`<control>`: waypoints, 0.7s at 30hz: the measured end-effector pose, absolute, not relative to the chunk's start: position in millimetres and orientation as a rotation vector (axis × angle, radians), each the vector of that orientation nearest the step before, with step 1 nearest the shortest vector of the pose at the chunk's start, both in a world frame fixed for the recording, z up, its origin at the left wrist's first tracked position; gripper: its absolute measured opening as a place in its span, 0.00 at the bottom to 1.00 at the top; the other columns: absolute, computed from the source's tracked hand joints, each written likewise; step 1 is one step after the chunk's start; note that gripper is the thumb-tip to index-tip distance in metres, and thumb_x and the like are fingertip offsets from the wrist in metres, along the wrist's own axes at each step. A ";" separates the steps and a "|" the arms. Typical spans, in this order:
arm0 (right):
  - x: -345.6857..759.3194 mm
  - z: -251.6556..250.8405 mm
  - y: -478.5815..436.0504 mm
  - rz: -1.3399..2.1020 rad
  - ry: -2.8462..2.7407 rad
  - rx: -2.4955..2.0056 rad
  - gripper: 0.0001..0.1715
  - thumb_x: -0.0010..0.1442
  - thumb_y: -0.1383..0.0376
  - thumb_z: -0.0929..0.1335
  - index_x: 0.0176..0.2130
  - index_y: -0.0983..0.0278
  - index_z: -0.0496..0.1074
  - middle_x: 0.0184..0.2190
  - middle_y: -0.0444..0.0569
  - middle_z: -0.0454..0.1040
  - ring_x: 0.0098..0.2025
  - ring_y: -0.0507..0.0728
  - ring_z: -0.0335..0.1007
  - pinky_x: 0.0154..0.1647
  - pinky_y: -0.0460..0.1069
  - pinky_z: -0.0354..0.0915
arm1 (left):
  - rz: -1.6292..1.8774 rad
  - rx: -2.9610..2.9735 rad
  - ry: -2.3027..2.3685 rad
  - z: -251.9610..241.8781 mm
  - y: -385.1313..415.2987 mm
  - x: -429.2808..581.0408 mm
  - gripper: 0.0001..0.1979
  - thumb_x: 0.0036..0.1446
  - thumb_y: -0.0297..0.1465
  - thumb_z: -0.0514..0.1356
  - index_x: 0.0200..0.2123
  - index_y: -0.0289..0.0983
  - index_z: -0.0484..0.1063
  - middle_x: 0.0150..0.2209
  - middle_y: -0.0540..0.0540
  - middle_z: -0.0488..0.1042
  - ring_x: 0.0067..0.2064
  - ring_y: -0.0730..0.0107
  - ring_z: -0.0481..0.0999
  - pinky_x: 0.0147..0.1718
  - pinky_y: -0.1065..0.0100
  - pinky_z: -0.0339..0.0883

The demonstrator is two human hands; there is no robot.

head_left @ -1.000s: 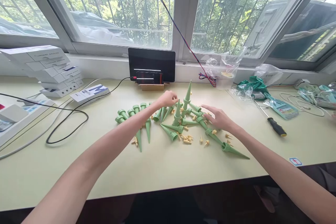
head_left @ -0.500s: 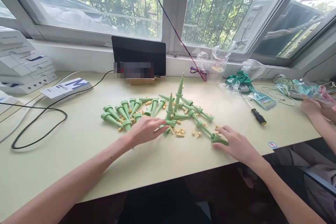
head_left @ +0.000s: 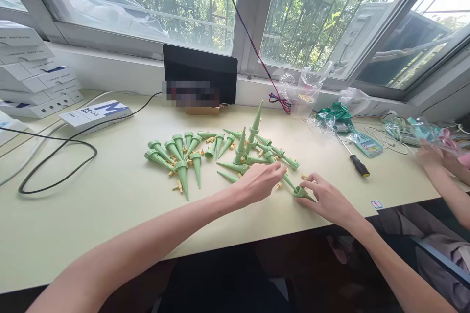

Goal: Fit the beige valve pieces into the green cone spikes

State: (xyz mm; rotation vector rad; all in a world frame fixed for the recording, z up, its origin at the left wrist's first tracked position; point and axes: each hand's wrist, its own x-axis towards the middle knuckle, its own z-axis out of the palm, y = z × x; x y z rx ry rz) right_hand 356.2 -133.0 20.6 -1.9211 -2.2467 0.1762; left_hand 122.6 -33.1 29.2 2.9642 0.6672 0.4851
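Observation:
My right hand (head_left: 328, 200) holds a green plastic watering spike (head_left: 299, 192) at the table's front, its open round end facing left. My left hand (head_left: 259, 183) hovers left of it, fingertips pinched together; what they hold, if anything, is too small to make out. Behind my left hand, two watering spikes (head_left: 240, 147) stand point up among others lying down. More green spikes (head_left: 182, 176) lie fanned out to the left. Small yellow plastic nozzles (head_left: 178, 186) are scattered among them, some partly hidden by my left hand.
A black screen (head_left: 200, 71) leans by the window behind the spikes. To the right lie a screwdriver (head_left: 359, 165) and plastic-bagged items (head_left: 334, 117). A co-worker's hands (head_left: 431, 156) are at the far right. White boxes (head_left: 33, 73) and a black cable (head_left: 58, 190) occupy the left.
My left hand has moved right from the spike pile toward my right hand, its fingers now pinched. My right hand stays on the same spike. The view has shifted slightly.

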 end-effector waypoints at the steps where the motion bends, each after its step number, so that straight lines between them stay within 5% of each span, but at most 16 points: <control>1: 356.0 22.0 -133.6 0.174 -2.251 -1.931 0.14 0.63 0.51 0.66 0.41 0.57 0.73 0.41 0.49 0.69 0.27 0.54 0.69 0.29 0.52 0.69 | 0.436 2.944 0.671 30.9 -28.6 134.5 0.12 0.55 0.16 0.54 0.41 0.35 0.66 0.35 0.42 0.72 0.27 0.66 0.73 0.22 0.67 0.57; 12: 370.2 33.7 -146.2 0.236 -2.247 -1.978 0.13 0.64 0.54 0.66 0.35 0.59 0.70 0.30 0.46 0.67 0.27 0.55 0.67 0.31 0.52 0.67 | 0.125 3.003 0.604 31.4 -10.6 178.0 0.17 0.56 0.16 0.53 0.46 0.36 0.66 0.43 0.37 0.72 0.33 0.62 0.77 0.28 0.66 0.63; 21: 402.9 67.0 -152.6 0.311 -2.304 -1.972 0.16 0.60 0.53 0.69 0.26 0.59 0.66 0.24 0.45 0.67 0.25 0.55 0.65 0.26 0.49 0.62 | 0.304 3.035 0.495 34.6 -30.5 189.7 0.15 0.53 0.17 0.53 0.43 0.34 0.66 0.34 0.39 0.73 0.30 0.58 0.78 0.25 0.63 0.65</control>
